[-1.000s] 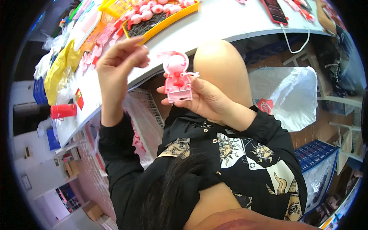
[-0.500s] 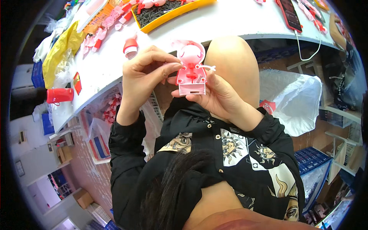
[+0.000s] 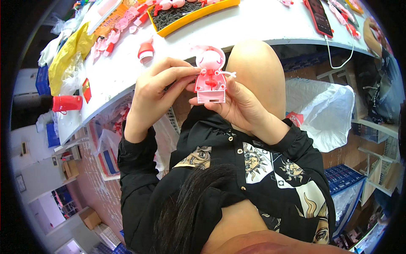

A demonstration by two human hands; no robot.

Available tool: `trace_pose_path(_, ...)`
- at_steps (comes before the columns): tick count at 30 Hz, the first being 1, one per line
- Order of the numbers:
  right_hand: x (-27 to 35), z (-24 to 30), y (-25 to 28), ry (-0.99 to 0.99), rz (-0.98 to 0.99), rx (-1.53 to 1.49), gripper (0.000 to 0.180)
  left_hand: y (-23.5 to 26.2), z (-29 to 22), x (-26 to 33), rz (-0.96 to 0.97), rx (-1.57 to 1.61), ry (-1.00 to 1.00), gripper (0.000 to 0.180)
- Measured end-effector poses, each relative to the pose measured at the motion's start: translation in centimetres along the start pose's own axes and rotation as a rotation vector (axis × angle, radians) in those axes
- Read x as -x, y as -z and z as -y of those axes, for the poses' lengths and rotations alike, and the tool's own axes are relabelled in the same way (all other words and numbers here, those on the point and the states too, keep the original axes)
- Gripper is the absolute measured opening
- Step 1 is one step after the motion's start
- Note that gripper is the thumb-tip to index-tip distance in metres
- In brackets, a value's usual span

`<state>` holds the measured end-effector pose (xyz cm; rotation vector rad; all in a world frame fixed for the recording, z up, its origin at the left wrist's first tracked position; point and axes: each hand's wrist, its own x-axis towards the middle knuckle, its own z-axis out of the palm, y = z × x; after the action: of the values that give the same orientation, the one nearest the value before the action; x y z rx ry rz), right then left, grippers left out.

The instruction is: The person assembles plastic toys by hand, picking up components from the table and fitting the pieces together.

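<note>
My right hand (image 3: 247,99) holds a pink and red plastic toy figure half (image 3: 211,82) upright above my lap, thumb on its right edge and fingers behind and under it. Its inner side faces me, with red parts inside and a rounded pale pink head on top. A small white arm piece (image 3: 228,73) sticks out on the figure's right side. At its left side, the thumb and forefinger of my left hand (image 3: 163,86) are pinched together; whatever lies between them is hidden by the fingertips.
On the white table (image 3: 253,23) stand a yellow tray (image 3: 192,19) of small dark pieces, a red and white toy part (image 3: 145,51) and a phone (image 3: 319,17) on a white cable. A red cup-like container (image 3: 67,103) is at the left edge. A white plastic bag (image 3: 323,112) lies right of my knee.
My left hand has shifted slightly left and down, its fingertips still at the figure's left side. The thumb is now more tucked behind the forefinger. My right hand holds nearly still.
</note>
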<state>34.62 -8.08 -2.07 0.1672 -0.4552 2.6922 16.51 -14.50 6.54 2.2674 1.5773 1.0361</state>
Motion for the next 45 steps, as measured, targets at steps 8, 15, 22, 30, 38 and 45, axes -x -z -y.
trace_pose_path(8, -0.1, -0.1, -0.1, 0.004, -0.007, 0.004, 0.058, -0.6, 0.2, 1.1, -0.151, 0.386, 0.281, 0.014)
trace_pose_path(15, -0.1, -0.2, 0.0, 0.007, -0.015, 0.022, 0.055, -0.7, 0.1, 0.8, -0.085, 0.561, 0.497, 0.011)
trace_pose_path(22, 0.1, -0.2, 0.0, -0.001, 0.003, 0.044, 0.054, -0.1, 1.3, 0.5, 0.047, 0.652, 0.503, 0.009)
trace_pose_path(30, 0.2, -0.3, 0.0, -0.023, -0.024, 0.04, 0.056, -0.2, 0.8, 1.0, 0.007, 0.473, 0.329, 0.01)
trace_pose_path(38, 0.2, -0.3, 0.0, -0.03, -0.038, -0.016, 0.056, -0.3, 1.8, 1.2, 0.045, 0.3, 0.212, 0.014)
trace_pose_path(45, 0.3, 0.3, -0.3, -0.061, -0.005, -0.15, 0.049, -0.1, 2.0, 0.6, 0.038, 0.47, 0.287, 0.012)
